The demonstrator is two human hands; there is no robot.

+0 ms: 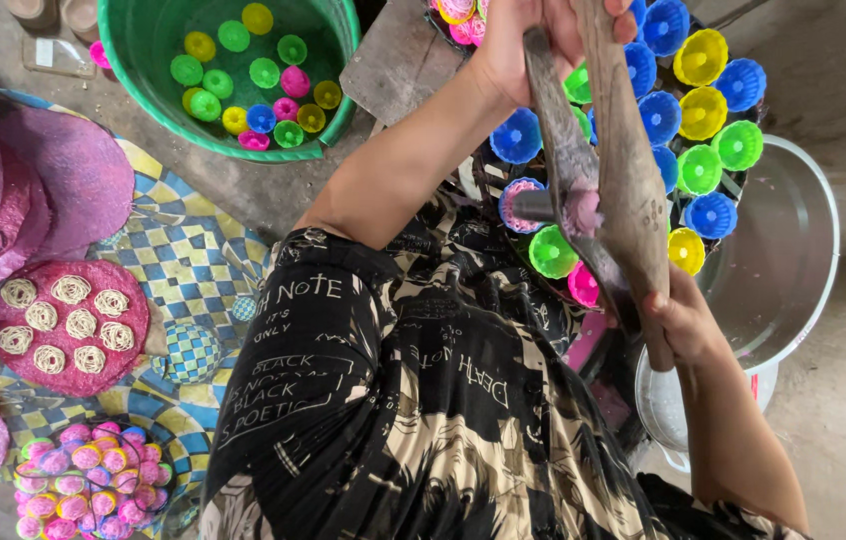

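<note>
My left hand (508, 40) is closed around the far ends of a long two-armed wooden press (633, 180) at the top centre. My right hand (678, 320) grips the near end of the same press. A short metal cylinder (543, 207) on the press carries pinkish dough. The press hangs over a rack of small fluted moulds (703, 110) in blue, yellow, green and pink. A green mould (551, 250) lies just below the cylinder. My patterned black and cream shirt (393, 400) fills the lower middle and hides what is under it.
A green tub (133, 70) at the top left holds several coloured moulds. Pink woven mats (68, 325) with coiled noodle nests lie at the left, over a checkered floor mat (193, 250). A basket of filled moulds (93, 480) sits bottom left. A large metal basin (783, 260) stands at the right.
</note>
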